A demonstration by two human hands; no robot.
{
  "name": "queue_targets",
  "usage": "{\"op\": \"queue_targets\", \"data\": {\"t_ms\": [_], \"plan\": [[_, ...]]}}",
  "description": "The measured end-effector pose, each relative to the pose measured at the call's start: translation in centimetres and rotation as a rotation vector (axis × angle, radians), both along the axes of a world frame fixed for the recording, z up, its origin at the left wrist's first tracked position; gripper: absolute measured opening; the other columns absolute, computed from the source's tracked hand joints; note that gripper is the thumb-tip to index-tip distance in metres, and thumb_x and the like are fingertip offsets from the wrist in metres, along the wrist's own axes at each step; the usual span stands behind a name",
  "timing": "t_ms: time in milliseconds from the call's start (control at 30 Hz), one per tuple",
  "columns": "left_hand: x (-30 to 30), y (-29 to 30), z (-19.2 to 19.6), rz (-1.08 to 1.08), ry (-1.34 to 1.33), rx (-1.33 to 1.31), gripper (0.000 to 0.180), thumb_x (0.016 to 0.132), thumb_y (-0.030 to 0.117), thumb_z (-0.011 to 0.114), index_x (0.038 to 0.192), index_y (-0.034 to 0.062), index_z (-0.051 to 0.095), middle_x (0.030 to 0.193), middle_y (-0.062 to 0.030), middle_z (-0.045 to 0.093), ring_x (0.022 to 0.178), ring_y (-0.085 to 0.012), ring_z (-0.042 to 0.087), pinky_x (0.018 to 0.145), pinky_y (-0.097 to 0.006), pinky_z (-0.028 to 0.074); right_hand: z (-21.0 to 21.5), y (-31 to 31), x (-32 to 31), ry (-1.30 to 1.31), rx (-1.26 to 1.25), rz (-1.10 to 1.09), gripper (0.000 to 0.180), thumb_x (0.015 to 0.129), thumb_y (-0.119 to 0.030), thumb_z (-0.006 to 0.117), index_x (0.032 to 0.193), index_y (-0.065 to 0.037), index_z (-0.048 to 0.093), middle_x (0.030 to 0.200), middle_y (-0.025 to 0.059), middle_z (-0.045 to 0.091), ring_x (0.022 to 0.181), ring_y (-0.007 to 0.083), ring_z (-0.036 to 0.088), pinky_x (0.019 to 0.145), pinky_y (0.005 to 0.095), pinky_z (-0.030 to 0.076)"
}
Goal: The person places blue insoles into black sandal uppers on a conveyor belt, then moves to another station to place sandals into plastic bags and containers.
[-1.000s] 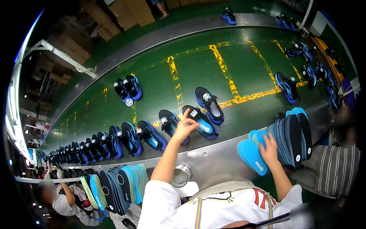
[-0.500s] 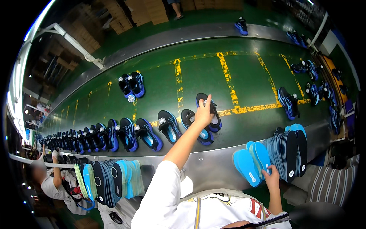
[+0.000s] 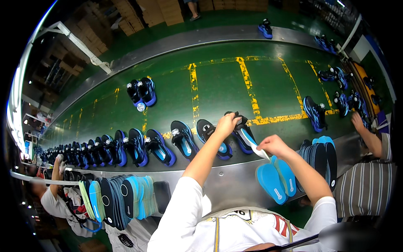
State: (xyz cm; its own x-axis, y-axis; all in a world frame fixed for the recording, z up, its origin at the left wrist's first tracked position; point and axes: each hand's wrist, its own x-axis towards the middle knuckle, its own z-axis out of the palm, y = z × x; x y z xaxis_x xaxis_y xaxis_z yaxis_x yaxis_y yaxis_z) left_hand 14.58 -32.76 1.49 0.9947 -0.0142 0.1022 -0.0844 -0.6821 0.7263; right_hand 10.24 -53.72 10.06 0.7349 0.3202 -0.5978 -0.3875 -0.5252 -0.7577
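Observation: the left hand point(image 3: 227, 124) is clenched on the collar of a dark blue sneaker point(image 3: 242, 133) lying on the green conveyor belt point(image 3: 218, 84), at the near edge just behind the steel rail point(image 3: 226, 185). The right hand point(image 3: 273, 145) pinches the heel end of a blue insole point(image 3: 253, 144) between thumb and fingers; the insole's front end points into the shoe opening and appears partly entered, though the toe is hidden.

Surroundings: 2 loose blue insoles point(image 3: 275, 181) lie on the rail below the right hand, beside an upright stack of dark insoles point(image 3: 320, 157). A row of similar sneakers point(image 3: 126, 148) runs leftward along the belt. A co-worker's forearm point(image 3: 369, 136) reaches onto the belt at the right, well apart.

Assessment of the step: insertion goes best if the left hand holds the opening wide and the shoe steady against belt travel. The insole likely needs to go in toe first, kept slightly bowed so its edges clear the collar, then be pressed flat from toe to heel. Risk, in my judgement: a folded front edge or a heel left riding up the back wall.
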Motion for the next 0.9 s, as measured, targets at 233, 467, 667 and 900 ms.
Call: {"op": "queue_targets", "data": {"t_ms": [233,467,667,900], "plan": [[-0.1,0.4,0.4,-0.034,0.102,-0.115,0.029,0.077,0.028,0.055,0.074,-0.0006,0.053,0.067,-0.0194,0.054,0.067,-0.0355,0.053,0.058,-0.039,0.040,-6.3,4.0,1.8,-0.656,-0.442,0.459,0.012,0.064,-0.010,0.053,0.063,0.000,0.061,0.073,0.0209,0.056,0.070,0.0348,0.056,0.065,0.0400,0.046],[-0.2,0.1,0.1,-0.044,0.107,-0.100,0.029,0.078,0.030,0.053,0.074,0.0008,0.054,0.066,-0.0184,0.054,0.065,-0.0344,0.053,0.057,-0.039,0.040,-8.4,5.3,0.9,-0.853,-0.649,0.566,0.017,0.072,-0.008,0.047,0.083,0.000,0.058,0.096,0.0202,0.048,0.089,0.0317,0.051,0.073,0.0371,0.045],[-0.7,0.0,-1.5,0.094,-0.014,-0.100,0.033,0.079,0.033,0.051,0.070,0.0004,0.053,0.060,-0.0185,0.052,0.060,-0.0326,0.052,0.055,-0.038,0.040,-3.0,6.1,1.1,-0.579,-0.826,0.708,0.021,0.072,-0.013,0.051,0.086,0.000,0.060,0.097,0.0196,0.051,0.092,0.0305,0.050,0.075,0.0347,0.045],[-0.4,-0.1,-1.3,0.089,0.126,-0.264,0.040,0.081,0.035,0.050,0.064,-0.0021,0.049,0.051,-0.0128,0.045,0.048,-0.0162,0.042,0.048,-0.032,0.035,-6.4,6.4,1.9,-0.762,-0.800,0.915,0.018,0.070,-0.006,0.050,0.081,0.003,0.060,0.092,0.0185,0.052,0.087,0.0290,0.053,0.073,0.0332,0.047]]}}
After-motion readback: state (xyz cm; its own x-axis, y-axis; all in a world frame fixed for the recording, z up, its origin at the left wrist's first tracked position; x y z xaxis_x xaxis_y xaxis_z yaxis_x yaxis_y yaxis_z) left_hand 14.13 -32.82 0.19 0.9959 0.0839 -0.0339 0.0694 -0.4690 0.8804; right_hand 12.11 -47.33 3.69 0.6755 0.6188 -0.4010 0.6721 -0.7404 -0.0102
